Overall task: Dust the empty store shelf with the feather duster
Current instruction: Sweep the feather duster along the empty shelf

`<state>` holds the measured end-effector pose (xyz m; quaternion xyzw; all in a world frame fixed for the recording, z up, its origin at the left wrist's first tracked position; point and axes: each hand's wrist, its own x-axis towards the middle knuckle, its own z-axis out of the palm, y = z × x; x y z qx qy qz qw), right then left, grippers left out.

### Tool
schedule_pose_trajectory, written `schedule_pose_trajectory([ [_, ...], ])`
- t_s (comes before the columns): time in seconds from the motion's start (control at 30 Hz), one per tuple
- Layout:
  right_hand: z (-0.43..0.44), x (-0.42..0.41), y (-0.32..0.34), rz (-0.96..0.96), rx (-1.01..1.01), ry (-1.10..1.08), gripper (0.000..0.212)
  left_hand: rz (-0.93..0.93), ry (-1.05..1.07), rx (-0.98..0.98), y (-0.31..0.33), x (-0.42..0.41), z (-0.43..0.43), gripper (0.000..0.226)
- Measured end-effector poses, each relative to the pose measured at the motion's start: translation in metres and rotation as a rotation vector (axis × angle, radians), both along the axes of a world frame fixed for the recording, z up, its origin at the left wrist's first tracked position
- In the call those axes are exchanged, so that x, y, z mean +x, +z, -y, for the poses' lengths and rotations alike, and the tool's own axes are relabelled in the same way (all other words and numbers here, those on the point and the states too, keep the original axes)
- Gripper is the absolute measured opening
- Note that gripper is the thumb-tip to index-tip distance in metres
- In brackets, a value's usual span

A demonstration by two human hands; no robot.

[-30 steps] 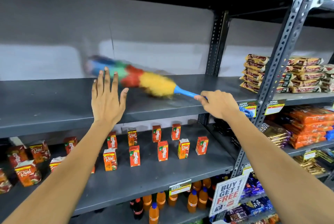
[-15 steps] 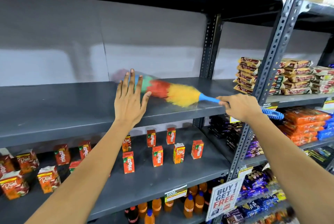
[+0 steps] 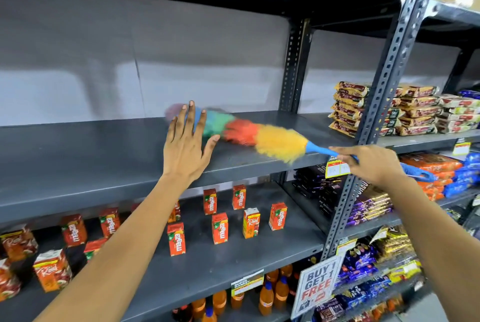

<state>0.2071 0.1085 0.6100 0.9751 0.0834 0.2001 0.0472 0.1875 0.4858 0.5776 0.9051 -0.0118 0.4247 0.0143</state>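
The feather duster (image 3: pixel 262 137), with yellow, red, green, blue and purple bands and a blue handle, lies along the empty grey shelf (image 3: pixel 78 160), its head blurred. My right hand (image 3: pixel 371 165) is shut on the blue handle at the shelf's front edge, by the slotted upright. My left hand (image 3: pixel 185 147) is open, fingers spread, resting flat on the shelf in front of the duster's far tip, which it partly hides.
A slotted metal upright (image 3: pixel 374 124) stands at the right. Biscuit packs (image 3: pixel 415 111) are stacked on the neighbouring shelf. Juice cartons (image 3: pixel 219 228) stand on the shelf below, orange bottles (image 3: pixel 265 298) lower still. A "Buy 1 Get 1 Free" sign (image 3: pixel 318 288) hangs low right.
The duster has swept to the right along the shelf with my right hand. My left hand has slid to the right on the shelf too.
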Motion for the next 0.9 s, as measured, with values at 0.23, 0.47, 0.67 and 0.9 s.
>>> schedule_pose_trajectory([
  [0.23,-0.003,0.004,0.01,0.104,0.036,-0.279,0.038,-0.01,0.03,0.07,0.001,-0.002,0.003,0.072],
  [0.47,-0.058,-0.006,0.007,-0.009,0.074,-0.239,0.035,0.033,-0.001,0.031,0.002,-0.006,0.0,0.069],
  [0.67,-0.098,-0.018,0.026,-0.232,0.268,0.186,0.04,0.088,-0.055,0.011,0.0,-0.014,-0.008,0.067],
  [0.9,-0.174,-0.033,0.03,-0.19,0.409,0.574,0.034,0.294,-0.097,0.119,-0.002,-0.043,-0.024,0.058],
])
